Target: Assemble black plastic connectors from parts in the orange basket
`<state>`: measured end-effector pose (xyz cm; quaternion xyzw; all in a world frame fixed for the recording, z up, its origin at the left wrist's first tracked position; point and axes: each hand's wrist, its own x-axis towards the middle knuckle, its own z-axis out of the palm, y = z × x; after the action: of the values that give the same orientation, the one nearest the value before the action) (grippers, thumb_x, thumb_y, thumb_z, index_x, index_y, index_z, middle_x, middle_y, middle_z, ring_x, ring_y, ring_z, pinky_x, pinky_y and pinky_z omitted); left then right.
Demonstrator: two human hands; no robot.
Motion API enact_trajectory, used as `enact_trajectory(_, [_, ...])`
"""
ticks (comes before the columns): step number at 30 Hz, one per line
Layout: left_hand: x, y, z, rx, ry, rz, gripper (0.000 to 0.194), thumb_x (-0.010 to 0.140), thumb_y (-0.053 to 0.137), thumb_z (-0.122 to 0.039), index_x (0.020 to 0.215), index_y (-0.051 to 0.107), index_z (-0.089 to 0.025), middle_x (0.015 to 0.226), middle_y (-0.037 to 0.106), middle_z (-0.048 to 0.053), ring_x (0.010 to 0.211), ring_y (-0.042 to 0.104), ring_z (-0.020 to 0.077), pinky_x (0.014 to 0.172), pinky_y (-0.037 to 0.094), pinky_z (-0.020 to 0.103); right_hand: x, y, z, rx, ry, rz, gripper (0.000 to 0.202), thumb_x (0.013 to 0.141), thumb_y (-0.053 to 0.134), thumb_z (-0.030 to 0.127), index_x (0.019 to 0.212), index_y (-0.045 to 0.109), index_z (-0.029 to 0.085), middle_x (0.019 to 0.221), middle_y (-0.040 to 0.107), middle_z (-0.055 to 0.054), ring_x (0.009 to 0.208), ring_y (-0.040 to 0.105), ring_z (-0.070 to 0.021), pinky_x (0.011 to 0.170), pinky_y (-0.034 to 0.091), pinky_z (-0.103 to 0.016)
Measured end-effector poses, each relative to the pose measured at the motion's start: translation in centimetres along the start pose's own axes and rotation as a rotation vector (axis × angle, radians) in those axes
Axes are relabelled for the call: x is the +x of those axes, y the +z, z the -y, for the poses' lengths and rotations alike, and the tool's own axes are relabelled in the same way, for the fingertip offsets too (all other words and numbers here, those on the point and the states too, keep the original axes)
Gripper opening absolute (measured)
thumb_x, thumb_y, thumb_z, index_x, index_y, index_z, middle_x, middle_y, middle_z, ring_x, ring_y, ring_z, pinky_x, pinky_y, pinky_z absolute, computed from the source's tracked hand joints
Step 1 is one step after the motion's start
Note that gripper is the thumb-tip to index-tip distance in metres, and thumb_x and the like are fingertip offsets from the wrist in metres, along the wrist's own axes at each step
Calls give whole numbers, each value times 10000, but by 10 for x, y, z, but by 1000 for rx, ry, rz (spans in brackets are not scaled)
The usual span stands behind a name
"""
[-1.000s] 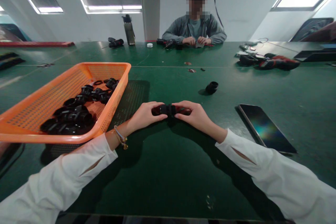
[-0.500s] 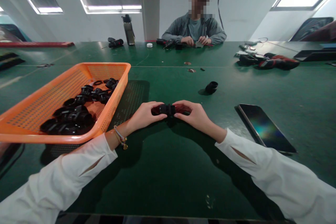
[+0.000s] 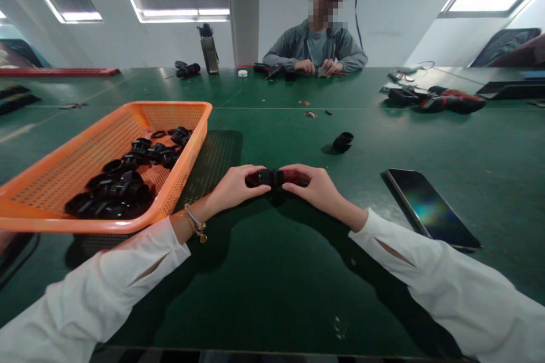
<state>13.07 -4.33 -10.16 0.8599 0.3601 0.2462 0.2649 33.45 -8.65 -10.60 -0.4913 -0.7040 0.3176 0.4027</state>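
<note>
A black ribbed plastic pipe fitting (image 3: 272,177) lies sideways between my hands, just above or on the green table; I cannot tell which. My left hand (image 3: 235,186) grips its left end between thumb and fingers. On its right end, my right hand (image 3: 313,184) is closed the same way. The fingertips cover both ends of the fitting. Beyond my right hand, another short black fitting (image 3: 343,142) rests tilted on the table. An orange perforated basket (image 3: 38,195) stands to the left of my left hand, with several black fittings (image 3: 123,190) piled inside.
A phone (image 3: 430,207) lies to the right of my right forearm. Across the green table (image 3: 272,295) sits a person (image 3: 315,48) with both hands on small parts. Power tools (image 3: 187,70), a bottle (image 3: 208,50) and a red-and-black item (image 3: 451,100) lie farther back.
My hands and the fitting between them stay in practically the same place. The person opposite has shifted the head slightly to the right.
</note>
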Motion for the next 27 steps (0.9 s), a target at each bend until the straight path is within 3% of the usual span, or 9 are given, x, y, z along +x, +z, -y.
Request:
enact_trajectory(17, [0, 0, -1, -14, -5, -9, 330, 750, 620, -363, 983, 654, -132, 938, 687, 69, 816, 637, 194, 723, 488, 282, -1, 0, -4, -24, 19, -16, 324, 689, 652, 207, 1008, 694, 169, 955, 735, -71, 849, 699, -211, 819, 562, -373])
enact_trajectory(27, [0, 0, -3, -30, -35, -6, 358, 747, 621, -354, 1007, 645, -109, 955, 684, 89, 823, 641, 204, 737, 494, 294, -1, 1, -1, -7, -15, -15, 302, 691, 646, 186, 992, 638, 187, 788, 718, -26, 742, 686, -169, 744, 562, -338])
